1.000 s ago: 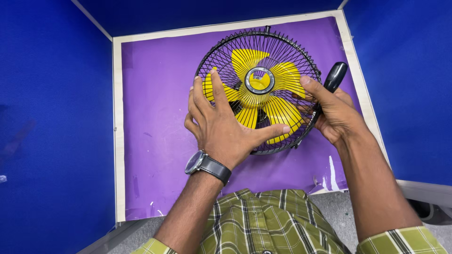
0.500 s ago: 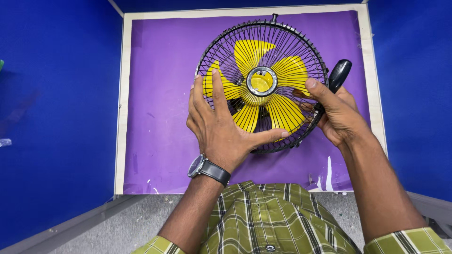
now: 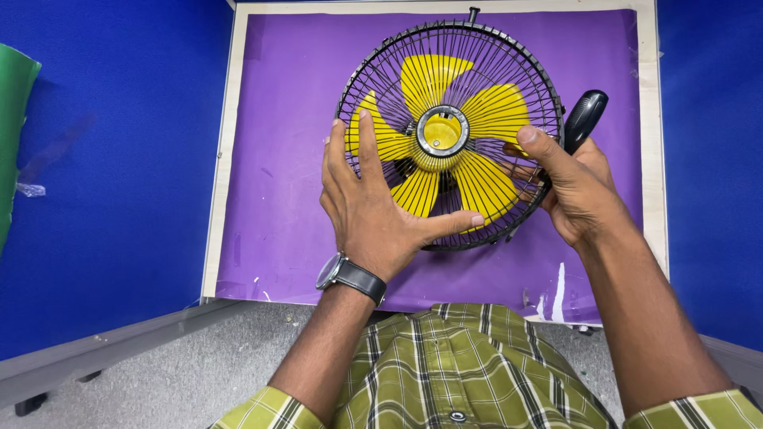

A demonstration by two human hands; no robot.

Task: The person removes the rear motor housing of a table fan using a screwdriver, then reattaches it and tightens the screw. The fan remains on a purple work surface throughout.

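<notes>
Fan: a small fan [image 3: 451, 135] with a round black wire cage and yellow blades lies on the purple mat [image 3: 286, 159], towards the far right of it, face up to the camera.
Hub: a silver ring [image 3: 443, 130] sits at the middle of the cage, with yellow showing through it.
Left hand: the left hand [image 3: 373, 210] lies flat on the near left part of the cage, palm down, fingers [image 3: 367, 143] spread and pointing far, thumb stretched right along the near rim.
Right hand: the right hand [image 3: 579, 191] grips the right rim of the cage, thumb on top over the wires, the other fingers curled behind and out of sight.
Handle: a black rounded part [image 3: 585, 119] sticks out just beyond the right hand, at the fan's right edge.
Watch: a dark-strapped watch [image 3: 350, 275] is on the left wrist.
Worktop: the mat covers a pale board [image 3: 225, 159] with blue walls [image 3: 111, 159] on either side.
Left edge: something green [image 3: 12, 119] shows at the far left.
Near side: a green checked shirt [image 3: 461, 365] fills the near edge.
</notes>
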